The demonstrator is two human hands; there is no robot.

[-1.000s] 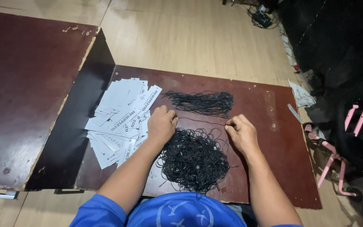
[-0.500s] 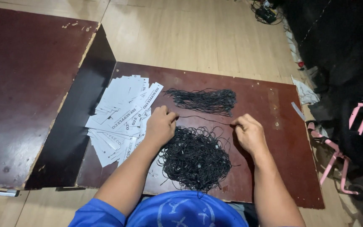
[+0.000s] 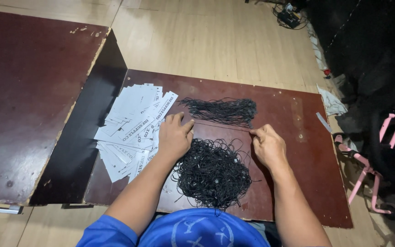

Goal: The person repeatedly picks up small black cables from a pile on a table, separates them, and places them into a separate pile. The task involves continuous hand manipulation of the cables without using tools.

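A dark red board (image 3: pixel 298 151) lies on the floor in front of me. My left hand (image 3: pixel 173 136) and my right hand (image 3: pixel 268 145) pinch the two ends of one thin black string (image 3: pixel 220 125), stretched taut between them. Just beyond the string lies a straightened bundle of black strings (image 3: pixel 222 110). Below my hands sits a tangled heap of black strings (image 3: pixel 213 171). A spread pile of white printed paper tags (image 3: pixel 131 123) lies under and to the left of my left hand.
A second dark red board (image 3: pixel 24 100) lies to the left, with a black panel (image 3: pixel 88 137) between the two. Light wooden floor (image 3: pixel 216 41) stretches ahead. A pink metal frame (image 3: pixel 371 174) and dark cloth stand at the right. Paper scraps (image 3: pixel 331 103) lie by the board's right edge.
My right hand has moved slightly right, pulling the single string straight. The left hand stays on the tags.
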